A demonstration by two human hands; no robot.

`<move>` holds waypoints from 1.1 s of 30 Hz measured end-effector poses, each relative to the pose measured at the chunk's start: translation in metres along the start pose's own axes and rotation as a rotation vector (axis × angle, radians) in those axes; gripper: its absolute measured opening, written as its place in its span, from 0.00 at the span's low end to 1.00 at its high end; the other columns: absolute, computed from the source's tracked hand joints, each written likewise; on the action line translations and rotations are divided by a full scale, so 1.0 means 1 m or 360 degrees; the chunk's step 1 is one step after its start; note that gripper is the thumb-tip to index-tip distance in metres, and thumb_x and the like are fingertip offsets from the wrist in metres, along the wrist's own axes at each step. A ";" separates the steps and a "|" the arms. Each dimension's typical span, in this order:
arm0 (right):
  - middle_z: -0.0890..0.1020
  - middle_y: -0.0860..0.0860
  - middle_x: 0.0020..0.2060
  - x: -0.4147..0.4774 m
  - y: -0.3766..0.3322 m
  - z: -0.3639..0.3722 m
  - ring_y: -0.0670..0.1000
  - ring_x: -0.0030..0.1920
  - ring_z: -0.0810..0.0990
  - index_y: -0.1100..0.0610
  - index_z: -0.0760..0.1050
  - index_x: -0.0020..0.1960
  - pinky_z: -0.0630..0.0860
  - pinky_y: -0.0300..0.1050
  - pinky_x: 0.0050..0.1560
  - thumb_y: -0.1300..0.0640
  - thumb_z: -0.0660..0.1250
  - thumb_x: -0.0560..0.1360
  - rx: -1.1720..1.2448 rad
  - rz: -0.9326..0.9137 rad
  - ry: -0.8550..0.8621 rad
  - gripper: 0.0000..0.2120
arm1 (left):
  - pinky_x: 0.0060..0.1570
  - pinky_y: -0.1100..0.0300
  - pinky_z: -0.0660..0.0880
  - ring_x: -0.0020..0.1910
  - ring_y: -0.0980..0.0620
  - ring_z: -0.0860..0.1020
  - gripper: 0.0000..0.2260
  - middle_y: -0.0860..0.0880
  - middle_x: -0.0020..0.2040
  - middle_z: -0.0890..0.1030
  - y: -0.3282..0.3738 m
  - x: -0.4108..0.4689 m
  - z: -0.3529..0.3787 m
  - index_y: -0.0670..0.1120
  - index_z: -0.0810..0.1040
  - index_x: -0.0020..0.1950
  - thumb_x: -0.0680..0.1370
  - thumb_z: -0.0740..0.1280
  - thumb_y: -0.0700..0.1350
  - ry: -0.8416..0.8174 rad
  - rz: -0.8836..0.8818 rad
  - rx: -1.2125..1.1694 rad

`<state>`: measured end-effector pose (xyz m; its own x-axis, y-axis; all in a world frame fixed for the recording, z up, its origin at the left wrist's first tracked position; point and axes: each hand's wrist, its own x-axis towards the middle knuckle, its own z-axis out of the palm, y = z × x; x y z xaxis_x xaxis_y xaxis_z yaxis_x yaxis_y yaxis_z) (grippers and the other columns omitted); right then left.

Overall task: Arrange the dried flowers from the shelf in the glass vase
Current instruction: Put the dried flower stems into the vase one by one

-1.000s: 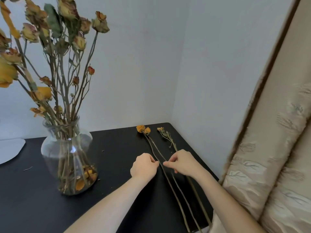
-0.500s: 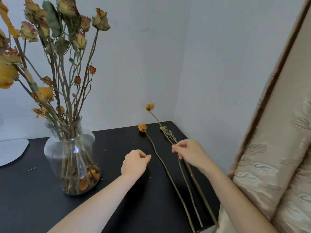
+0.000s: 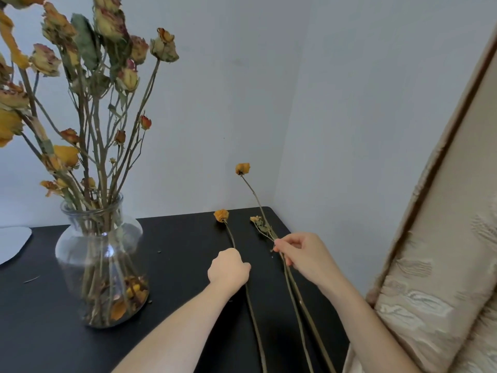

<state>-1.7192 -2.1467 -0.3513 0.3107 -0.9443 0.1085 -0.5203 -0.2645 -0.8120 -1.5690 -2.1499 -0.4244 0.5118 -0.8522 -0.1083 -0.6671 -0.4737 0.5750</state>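
A glass vase (image 3: pixel 99 259) stands on the left of the black shelf (image 3: pixel 183 238), packed with several dried roses on tall stems. My right hand (image 3: pixel 304 254) pinches the stem of a dried orange flower (image 3: pixel 242 168), whose head is tilted up off the shelf towards the wall corner. A second orange flower (image 3: pixel 221 215) lies flat; my left hand (image 3: pixel 228 267) is curled shut over the middle of its long stem. Beside the raised stem a third, pale flower (image 3: pixel 255 219) lies on the shelf, under my right hand.
White walls meet in a corner just behind the flowers. A beige patterned fabric panel (image 3: pixel 443 265) stands close along the shelf's right edge. A flat white object (image 3: pixel 10 243) lies at the far left. Small dry crumbs (image 3: pixel 159 251) dot the shelf.
My right hand has raised one orange flower so that its head stands above the shelf. My left hand drew back left, then came right onto the lying flower's stem.
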 end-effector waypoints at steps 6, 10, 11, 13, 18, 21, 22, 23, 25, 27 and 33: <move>0.75 0.45 0.24 0.000 -0.002 0.004 0.38 0.24 0.72 0.52 0.80 0.41 0.68 0.35 0.37 0.52 0.63 0.77 0.0013 -0.0026 -0.0009 0.09 | 0.29 0.62 0.67 0.31 0.54 0.70 0.12 0.51 0.34 0.71 -0.015 -0.003 -0.017 0.47 0.66 0.34 0.74 0.65 0.47 -0.0037 -0.0022 -0.0002; 0.74 0.44 0.23 -0.002 -0.004 0.005 0.36 0.22 0.72 0.52 0.80 0.40 0.68 0.35 0.36 0.52 0.63 0.77 0.0080 -0.0049 0.0017 0.10 | 0.28 0.62 0.64 0.28 0.53 0.67 0.15 0.50 0.31 0.68 -0.022 -0.013 -0.036 0.46 0.62 0.32 0.74 0.64 0.46 0.0005 0.0067 -0.0143; 0.74 0.44 0.23 -0.002 -0.005 0.006 0.37 0.23 0.72 0.52 0.80 0.40 0.67 0.34 0.36 0.52 0.63 0.77 0.0117 -0.0052 0.0040 0.10 | 0.28 0.61 0.64 0.27 0.54 0.66 0.16 0.50 0.30 0.67 -0.023 -0.017 -0.043 0.46 0.61 0.31 0.74 0.64 0.46 0.0006 0.0107 -0.0190; 0.74 0.45 0.24 -0.001 -0.009 0.006 0.40 0.27 0.74 0.53 0.79 0.40 0.68 0.35 0.36 0.53 0.63 0.77 0.0191 -0.0067 0.0112 0.10 | 0.30 0.62 0.66 0.25 0.54 0.66 0.16 0.51 0.27 0.66 -0.022 -0.028 -0.060 0.46 0.63 0.29 0.75 0.64 0.46 -0.0018 0.0184 -0.0277; 0.74 0.47 0.26 -0.002 -0.021 0.006 0.41 0.25 0.71 0.53 0.79 0.42 0.66 0.34 0.29 0.54 0.62 0.77 0.0411 -0.0110 0.0355 0.09 | 0.31 0.69 0.66 0.30 0.59 0.73 0.08 0.52 0.32 0.74 -0.029 -0.069 -0.108 0.49 0.75 0.37 0.76 0.65 0.48 0.0012 0.0472 -0.0456; 0.75 0.48 0.27 -0.004 -0.030 0.011 0.43 0.27 0.71 0.54 0.79 0.44 0.67 0.35 0.28 0.54 0.62 0.77 0.0489 -0.0152 0.0420 0.09 | 0.28 0.74 0.66 0.25 0.63 0.72 0.06 0.55 0.28 0.71 -0.040 -0.098 -0.135 0.50 0.76 0.41 0.77 0.64 0.48 0.0046 0.0712 -0.0499; 0.75 0.48 0.27 -0.005 -0.034 0.013 0.44 0.28 0.72 0.54 0.79 0.44 0.67 0.37 0.28 0.54 0.62 0.77 0.0495 -0.0168 0.0417 0.09 | 0.28 0.75 0.66 0.25 0.64 0.71 0.06 0.55 0.27 0.71 -0.043 -0.108 -0.143 0.48 0.77 0.42 0.77 0.63 0.48 0.0061 0.0794 -0.0514; 0.75 0.49 0.28 -0.006 -0.037 0.016 0.45 0.28 0.72 0.54 0.79 0.44 0.68 0.37 0.29 0.53 0.62 0.78 0.0498 -0.0181 0.0407 0.09 | 0.28 0.75 0.66 0.25 0.64 0.70 0.07 0.55 0.27 0.71 -0.047 -0.119 -0.150 0.48 0.77 0.43 0.78 0.63 0.49 0.0074 0.0869 -0.0529; 0.75 0.49 0.29 -0.008 -0.043 0.022 0.46 0.30 0.72 0.55 0.79 0.45 0.67 0.37 0.31 0.54 0.62 0.78 0.0518 -0.0203 0.0385 0.09 | 0.29 0.75 0.66 0.25 0.64 0.70 0.07 0.57 0.26 0.72 -0.053 -0.139 -0.167 0.51 0.77 0.42 0.78 0.62 0.49 0.0082 0.1000 -0.0560; 0.76 0.49 0.30 -0.011 -0.049 0.027 0.46 0.32 0.73 0.56 0.79 0.46 0.67 0.36 0.33 0.55 0.62 0.77 0.0540 -0.0224 0.0360 0.08 | 0.30 0.75 0.66 0.26 0.64 0.70 0.07 0.59 0.26 0.73 -0.059 -0.156 -0.183 0.53 0.75 0.41 0.78 0.62 0.49 0.0094 0.1101 -0.0560; 0.76 0.49 0.30 -0.019 -0.065 0.038 0.45 0.30 0.73 0.55 0.79 0.44 0.66 0.34 0.31 0.55 0.63 0.77 0.0564 -0.0305 0.0289 0.07 | 0.38 0.63 0.73 0.37 0.52 0.77 0.13 0.47 0.36 0.78 -0.078 -0.189 -0.228 0.54 0.76 0.42 0.71 0.58 0.62 0.0454 0.1274 -0.0551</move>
<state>-1.6609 -2.1043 -0.3226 0.2138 -0.9123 0.3493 -0.1520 -0.3843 -0.9106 -1.4900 -1.9014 -0.2645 0.1120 -0.7883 0.6050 -0.7042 0.3665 0.6080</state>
